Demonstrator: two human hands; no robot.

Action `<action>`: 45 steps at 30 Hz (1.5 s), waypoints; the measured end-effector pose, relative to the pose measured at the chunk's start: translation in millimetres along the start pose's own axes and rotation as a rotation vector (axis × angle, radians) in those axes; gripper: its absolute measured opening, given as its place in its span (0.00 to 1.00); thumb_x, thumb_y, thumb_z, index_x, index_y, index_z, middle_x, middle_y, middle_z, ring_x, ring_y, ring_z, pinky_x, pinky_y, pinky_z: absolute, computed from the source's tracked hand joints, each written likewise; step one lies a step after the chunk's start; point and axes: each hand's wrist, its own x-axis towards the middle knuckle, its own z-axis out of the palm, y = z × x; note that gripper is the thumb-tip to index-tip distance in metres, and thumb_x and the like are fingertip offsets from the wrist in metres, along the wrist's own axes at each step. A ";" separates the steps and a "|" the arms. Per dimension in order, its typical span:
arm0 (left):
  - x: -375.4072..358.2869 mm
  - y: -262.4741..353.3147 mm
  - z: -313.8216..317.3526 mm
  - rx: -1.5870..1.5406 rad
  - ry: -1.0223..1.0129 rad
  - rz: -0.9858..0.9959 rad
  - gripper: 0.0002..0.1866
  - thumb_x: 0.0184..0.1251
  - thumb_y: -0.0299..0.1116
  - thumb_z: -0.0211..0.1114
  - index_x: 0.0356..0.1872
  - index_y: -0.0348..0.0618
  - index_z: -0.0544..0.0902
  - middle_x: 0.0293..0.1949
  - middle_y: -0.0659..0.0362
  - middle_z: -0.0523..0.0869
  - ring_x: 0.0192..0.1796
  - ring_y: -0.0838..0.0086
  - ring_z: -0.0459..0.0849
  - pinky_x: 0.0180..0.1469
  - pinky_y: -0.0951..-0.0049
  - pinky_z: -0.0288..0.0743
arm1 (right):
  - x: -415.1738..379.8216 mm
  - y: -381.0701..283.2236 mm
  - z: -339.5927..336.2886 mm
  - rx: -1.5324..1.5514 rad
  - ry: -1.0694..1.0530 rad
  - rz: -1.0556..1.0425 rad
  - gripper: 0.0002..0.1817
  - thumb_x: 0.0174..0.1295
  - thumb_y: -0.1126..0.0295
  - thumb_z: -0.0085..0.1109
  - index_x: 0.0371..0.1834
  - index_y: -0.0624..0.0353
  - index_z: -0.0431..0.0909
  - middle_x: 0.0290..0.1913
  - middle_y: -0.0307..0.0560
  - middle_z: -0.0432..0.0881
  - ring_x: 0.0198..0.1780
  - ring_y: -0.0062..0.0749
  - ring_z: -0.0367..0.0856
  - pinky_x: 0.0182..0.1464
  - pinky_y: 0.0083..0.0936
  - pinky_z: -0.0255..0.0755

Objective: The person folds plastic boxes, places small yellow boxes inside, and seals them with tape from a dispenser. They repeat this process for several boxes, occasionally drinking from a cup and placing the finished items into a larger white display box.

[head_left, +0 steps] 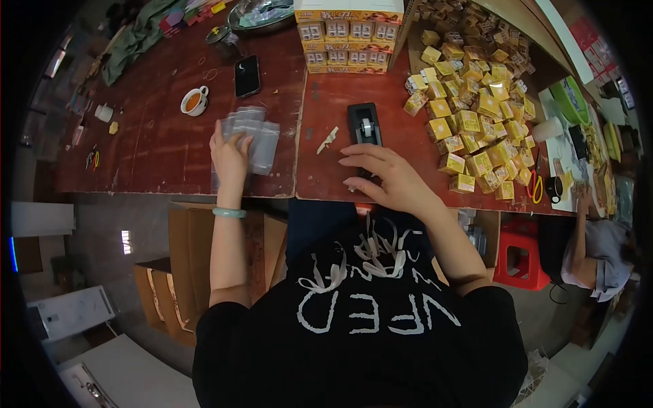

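My left hand, with a pale green bangle on its wrist, lies on a loose stack of clear plastic bags. Its fingers are apart, and part of the stack is hidden beneath them. Over the near end of a black tape dispenser is my right hand, its fingers stretched out and spread. The roll of tape shows beyond the fingertips. A crumpled pale strip lies left of the dispenser.
Many small yellow boxes are heaped at right. Stacked display boxes stand at the back. A phone and a cup of tea sit behind the bags. Scissors lie at right, near another person's arm.
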 end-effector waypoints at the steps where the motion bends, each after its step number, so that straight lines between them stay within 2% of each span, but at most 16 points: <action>1: -0.4 3.0 -8.5 -0.062 -0.029 0.000 0.17 0.65 0.41 0.70 0.45 0.36 0.89 0.66 0.42 0.76 0.63 0.49 0.77 0.62 0.57 0.72 | -1.7 -1.4 0.4 0.067 -0.005 0.008 0.18 0.62 0.67 0.69 0.55 0.56 0.80 0.59 0.48 0.80 0.58 0.45 0.80 0.59 0.33 0.74; 2: -1.4 13.7 -25.3 -0.317 -0.109 -0.006 0.13 0.68 0.38 0.69 0.38 0.34 0.89 0.47 0.49 0.88 0.47 0.59 0.86 0.49 0.65 0.79 | -5.0 -1.3 -1.2 0.200 0.014 0.050 0.21 0.63 0.70 0.69 0.59 0.55 0.79 0.60 0.46 0.80 0.59 0.38 0.81 0.57 0.33 0.75; 4: -10.5 59.3 -74.1 -0.787 -0.619 -0.203 0.12 0.71 0.35 0.67 0.37 0.33 0.87 0.32 0.56 0.89 0.34 0.72 0.86 0.41 0.74 0.79 | -4.9 -12.3 -12.6 0.374 0.166 0.153 0.24 0.64 0.78 0.64 0.65 0.59 0.74 0.63 0.48 0.79 0.61 0.35 0.80 0.59 0.34 0.75; 8: -36.8 114.3 -96.0 -1.128 -1.008 -0.075 0.09 0.73 0.31 0.64 0.37 0.34 0.84 0.29 0.59 0.88 0.33 0.80 0.84 0.38 0.79 0.78 | -4.7 0.7 -24.9 1.003 0.015 0.341 0.25 0.64 0.83 0.62 0.65 0.65 0.71 0.49 0.58 0.87 0.51 0.33 0.87 0.54 0.26 0.81; 12: -39.8 137.8 -99.5 -1.160 -1.088 0.033 0.10 0.74 0.32 0.63 0.38 0.34 0.83 0.29 0.59 0.88 0.31 0.81 0.83 0.37 0.79 0.78 | -12.4 6.5 -27.2 1.124 -0.127 0.399 0.20 0.60 0.84 0.67 0.55 0.68 0.76 0.38 0.53 0.89 0.40 0.27 0.89 0.45 0.21 0.83; 15: -53.6 162.1 -88.3 -1.044 -0.925 0.079 0.10 0.74 0.34 0.64 0.40 0.35 0.83 0.25 0.59 0.86 0.29 0.76 0.84 0.35 0.76 0.77 | -20.5 5.9 -23.6 0.964 -0.088 0.483 0.17 0.59 0.83 0.69 0.51 0.67 0.78 0.37 0.51 0.89 0.39 0.25 0.89 0.42 0.19 0.84; 19: -88.6 206.1 -79.8 -0.481 -0.368 0.373 0.54 0.37 0.48 0.86 0.65 0.34 0.65 0.56 0.47 0.74 0.58 0.53 0.75 0.60 0.56 0.68 | -39.0 7.7 -1.3 0.936 0.166 0.627 0.09 0.59 0.80 0.71 0.35 0.65 0.77 0.34 0.47 0.88 0.35 0.22 0.87 0.37 0.18 0.83; 22: -109.0 214.2 -54.5 -0.577 -0.282 0.287 0.52 0.38 0.40 0.85 0.65 0.33 0.64 0.57 0.45 0.73 0.60 0.49 0.73 0.61 0.56 0.68 | -51.9 -5.5 4.9 0.816 0.330 0.528 0.09 0.59 0.79 0.72 0.34 0.65 0.77 0.34 0.47 0.88 0.35 0.21 0.87 0.38 0.17 0.82; 26: -109.8 212.2 -62.3 -0.762 -0.480 0.210 0.48 0.40 0.31 0.81 0.66 0.36 0.63 0.55 0.45 0.78 0.57 0.52 0.80 0.58 0.56 0.75 | -62.6 -10.3 -1.5 0.597 0.459 0.404 0.08 0.60 0.79 0.71 0.31 0.65 0.78 0.31 0.46 0.88 0.30 0.17 0.85 0.32 0.15 0.77; 29: -94.3 204.2 -71.0 -1.028 -0.662 0.186 0.29 0.55 0.25 0.76 0.58 0.34 0.74 0.46 0.49 0.88 0.48 0.67 0.90 0.50 0.70 0.83 | -67.4 -5.0 -9.4 0.860 0.411 0.483 0.07 0.61 0.77 0.71 0.33 0.66 0.80 0.31 0.45 0.88 0.33 0.17 0.85 0.34 0.15 0.77; 32: -92.0 184.3 -61.1 -1.091 -0.870 -0.042 0.26 0.58 0.21 0.75 0.58 0.32 0.76 0.49 0.49 0.88 0.52 0.71 0.88 0.53 0.74 0.81 | -76.4 5.0 -36.4 0.675 0.433 0.561 0.07 0.65 0.74 0.68 0.40 0.66 0.82 0.37 0.44 0.89 0.41 0.19 0.86 0.45 0.17 0.79; 34: -94.5 180.3 -57.4 -1.224 -0.860 -0.109 0.26 0.60 0.20 0.73 0.59 0.32 0.75 0.49 0.50 0.88 0.51 0.69 0.88 0.52 0.72 0.82 | -93.5 45.3 -65.3 -0.463 0.501 0.445 0.20 0.53 0.64 0.77 0.46 0.60 0.81 0.41 0.45 0.87 0.45 0.38 0.85 0.49 0.33 0.76; 36: -95.1 188.7 -64.9 -1.389 -0.808 -0.156 0.24 0.62 0.19 0.71 0.60 0.31 0.74 0.48 0.53 0.88 0.51 0.67 0.88 0.52 0.70 0.83 | -104.4 74.2 -73.1 -1.042 0.346 0.596 0.26 0.42 0.60 0.80 0.43 0.58 0.80 0.41 0.46 0.83 0.49 0.44 0.79 0.50 0.41 0.70; 40: -98.6 177.7 -45.7 -1.756 -0.874 -0.437 0.27 0.62 0.18 0.69 0.63 0.32 0.72 0.50 0.53 0.85 0.53 0.64 0.87 0.56 0.64 0.82 | -98.2 85.4 -57.4 -0.989 0.116 0.280 0.13 0.56 0.72 0.59 0.45 0.55 0.78 0.49 0.43 0.79 0.53 0.40 0.76 0.54 0.39 0.65; 42: -100.2 170.6 -39.9 -1.898 -0.841 -0.628 0.27 0.62 0.19 0.69 0.63 0.32 0.72 0.51 0.53 0.83 0.54 0.65 0.86 0.58 0.64 0.81 | -99.3 85.2 -34.1 -0.881 0.249 0.041 0.13 0.58 0.72 0.59 0.47 0.56 0.77 0.51 0.43 0.78 0.55 0.40 0.76 0.57 0.38 0.65; 45: -104.2 160.9 -29.5 -1.820 -0.732 -0.607 0.28 0.62 0.21 0.71 0.63 0.32 0.72 0.51 0.56 0.82 0.51 0.70 0.85 0.54 0.68 0.81 | -123.5 91.6 -1.3 -0.669 0.301 0.060 0.17 0.55 0.74 0.65 0.49 0.59 0.76 0.54 0.49 0.77 0.58 0.47 0.75 0.60 0.41 0.68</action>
